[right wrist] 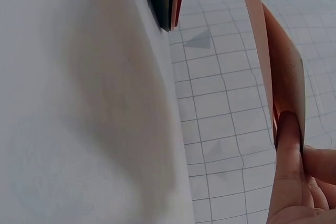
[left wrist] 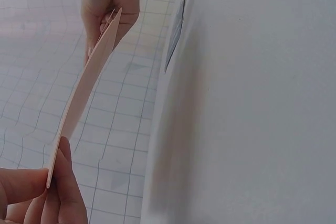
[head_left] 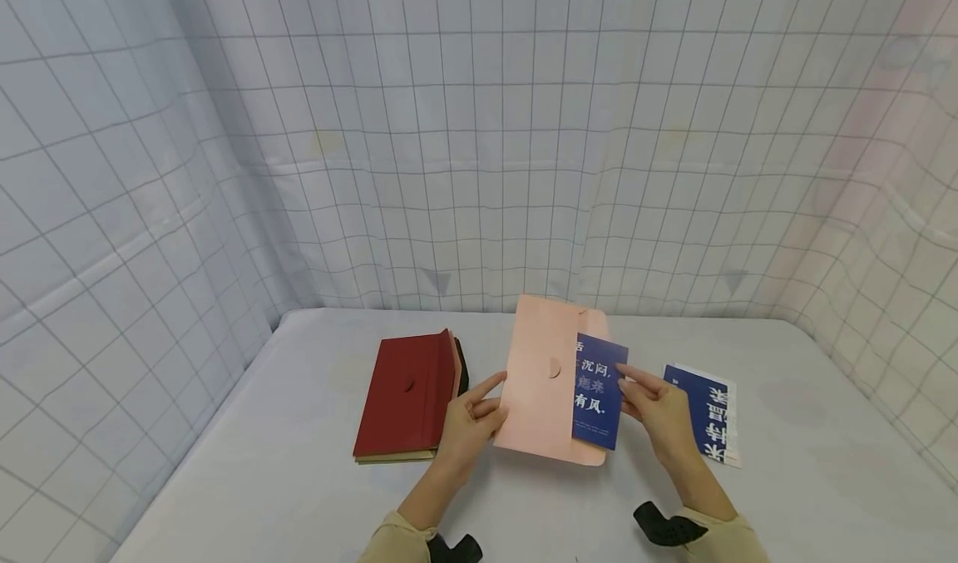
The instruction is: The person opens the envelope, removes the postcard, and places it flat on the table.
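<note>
My left hand [head_left: 470,426] pinches the left edge of a pink paper folder [head_left: 535,380], thumb on one face and fingers on the other. The folder is raised over the table and tilted, with a half-moon thumb notch in its front panel. My right hand [head_left: 662,413] pinches the right edge of a blue card [head_left: 599,405] with white lettering. The card's left part is hidden behind the folder's front panel; the rest lies over the back panel. In the right wrist view, the folder [right wrist: 255,40] gapes beside my right hand's fingers [right wrist: 289,150].
A red folder [head_left: 397,388] lies on a stack left of my left hand, its lower layers showing at the edges. More blue and white printed cards [head_left: 696,405] lie right of my right hand. Grid-patterned curtain [head_left: 486,130] surrounds the white table [head_left: 299,463].
</note>
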Available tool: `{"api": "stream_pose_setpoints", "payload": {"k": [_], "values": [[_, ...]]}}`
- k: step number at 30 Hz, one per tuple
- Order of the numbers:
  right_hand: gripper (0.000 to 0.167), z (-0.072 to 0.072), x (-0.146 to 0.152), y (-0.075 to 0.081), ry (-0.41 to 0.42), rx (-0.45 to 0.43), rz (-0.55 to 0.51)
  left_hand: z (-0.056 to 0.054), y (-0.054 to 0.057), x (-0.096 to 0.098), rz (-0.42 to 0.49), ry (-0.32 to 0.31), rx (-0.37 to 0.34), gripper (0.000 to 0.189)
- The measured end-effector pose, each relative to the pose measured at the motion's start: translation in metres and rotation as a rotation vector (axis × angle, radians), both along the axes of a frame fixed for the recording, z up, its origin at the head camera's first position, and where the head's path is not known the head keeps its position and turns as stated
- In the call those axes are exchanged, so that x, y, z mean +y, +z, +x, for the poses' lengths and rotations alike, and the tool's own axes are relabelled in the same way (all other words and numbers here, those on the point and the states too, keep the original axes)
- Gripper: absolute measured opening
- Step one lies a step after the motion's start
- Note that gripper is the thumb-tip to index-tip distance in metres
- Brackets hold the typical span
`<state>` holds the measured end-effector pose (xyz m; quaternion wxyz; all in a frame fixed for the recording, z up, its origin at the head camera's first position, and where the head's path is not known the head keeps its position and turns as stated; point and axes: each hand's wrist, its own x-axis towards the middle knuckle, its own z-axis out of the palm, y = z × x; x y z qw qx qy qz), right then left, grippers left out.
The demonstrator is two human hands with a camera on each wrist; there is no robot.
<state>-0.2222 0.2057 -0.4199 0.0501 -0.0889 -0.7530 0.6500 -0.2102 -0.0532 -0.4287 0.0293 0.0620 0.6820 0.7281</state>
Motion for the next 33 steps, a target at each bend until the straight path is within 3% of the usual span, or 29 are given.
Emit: {"api": "stream_pose_setpoints", "payload": {"k": [17, 23, 26, 33], "values": [[0.038, -0.001, 0.009, -0.001, -0.031, 0.079, 0.062, -0.003, 0.0, -0.005, 0.0, 0.024, 0.016, 0.051], [0.05, -0.021, 0.028, -0.036, -0.022, 0.163, 0.04, -0.005, -0.002, -0.007, 0.01, 0.029, 0.009, 0.051], [0.052, -0.027, 0.034, -0.045, -0.018, 0.166, 0.029, -0.005, -0.002, -0.008, 0.018, 0.025, 0.009, 0.051], [0.045, -0.015, 0.028, -0.022, -0.039, 0.139, 0.074, -0.006, 0.0, -0.01, 0.01, 0.037, 0.014, 0.051]]}}
